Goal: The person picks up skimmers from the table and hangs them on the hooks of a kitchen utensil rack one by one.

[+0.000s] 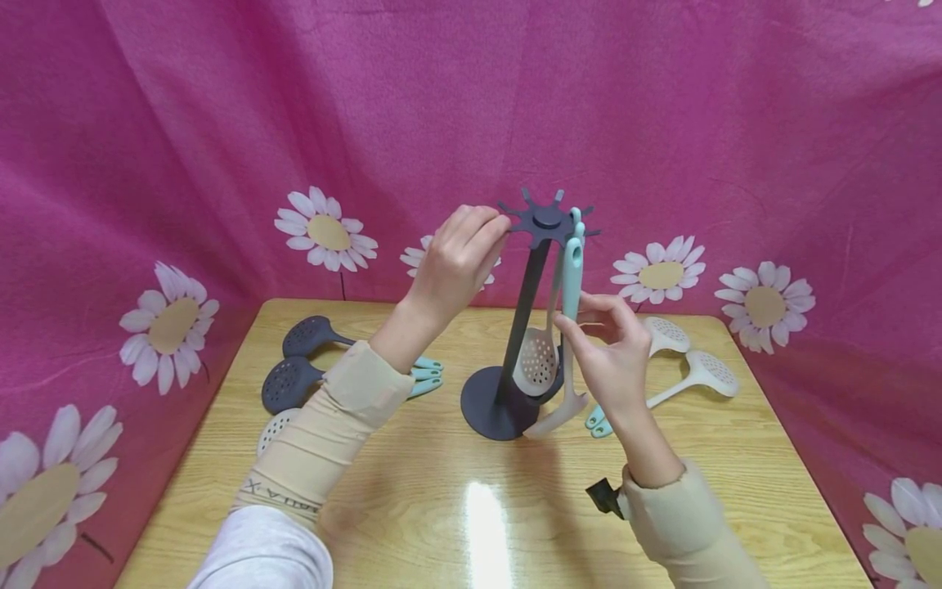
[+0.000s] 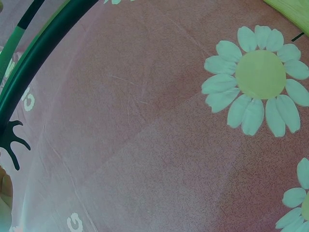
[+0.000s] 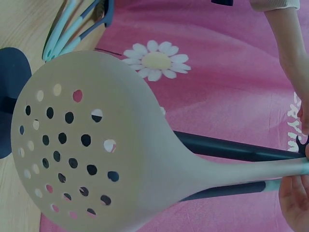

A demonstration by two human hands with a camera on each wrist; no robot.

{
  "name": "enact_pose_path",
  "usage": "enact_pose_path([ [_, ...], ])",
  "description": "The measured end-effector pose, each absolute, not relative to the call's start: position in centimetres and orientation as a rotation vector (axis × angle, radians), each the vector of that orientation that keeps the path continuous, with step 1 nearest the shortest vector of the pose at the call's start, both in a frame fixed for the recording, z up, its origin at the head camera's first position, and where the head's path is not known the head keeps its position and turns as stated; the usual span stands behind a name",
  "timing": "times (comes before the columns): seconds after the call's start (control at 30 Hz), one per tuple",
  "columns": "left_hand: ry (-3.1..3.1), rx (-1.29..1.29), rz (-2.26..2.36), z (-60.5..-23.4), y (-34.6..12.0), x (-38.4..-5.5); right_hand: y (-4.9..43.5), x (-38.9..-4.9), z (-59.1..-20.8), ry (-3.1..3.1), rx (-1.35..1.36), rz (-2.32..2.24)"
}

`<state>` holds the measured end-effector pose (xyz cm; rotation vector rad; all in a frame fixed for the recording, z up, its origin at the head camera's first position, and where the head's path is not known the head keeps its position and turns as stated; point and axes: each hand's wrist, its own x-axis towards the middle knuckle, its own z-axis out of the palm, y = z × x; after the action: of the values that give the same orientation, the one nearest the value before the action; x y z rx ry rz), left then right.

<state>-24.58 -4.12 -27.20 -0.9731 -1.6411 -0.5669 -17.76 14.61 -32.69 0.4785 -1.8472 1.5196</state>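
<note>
A dark utensil stand (image 1: pixel 521 327) with a round base and a ring of prongs stands mid-table. My left hand (image 1: pixel 459 258) pinches the tip of one prong at its left side. Lower on the right, my right hand (image 1: pixel 611 348) holds a pale skimmer (image 1: pixel 571 282) by its mint handle between thumb and fingers. That handle's top is up at the prongs, and its perforated head (image 3: pixel 137 145) fills much of the right wrist view. Behind it hangs another pale skimmer (image 1: pixel 524 372), with a dark utensil (image 1: pixel 552 389) partly hidden beside it.
Dark skimmers (image 1: pixel 283 384) and a pale one (image 1: pixel 275 427) lie on the left of the wooden table (image 1: pixel 412 507), partly behind my left arm. Two pale skimmers (image 1: pixel 699 372) lie at the right. A pink flowered cloth (image 1: pixel 412 98) hangs around the back and sides.
</note>
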Motion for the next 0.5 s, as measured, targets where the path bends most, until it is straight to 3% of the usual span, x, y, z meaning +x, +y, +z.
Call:
enact_pose_path([
  [0.5,-1.656,-0.974,-0.556,-27.1,-4.2,-24.4,13.5,-18.9,-33.4,-1.854,0.442,1.521],
])
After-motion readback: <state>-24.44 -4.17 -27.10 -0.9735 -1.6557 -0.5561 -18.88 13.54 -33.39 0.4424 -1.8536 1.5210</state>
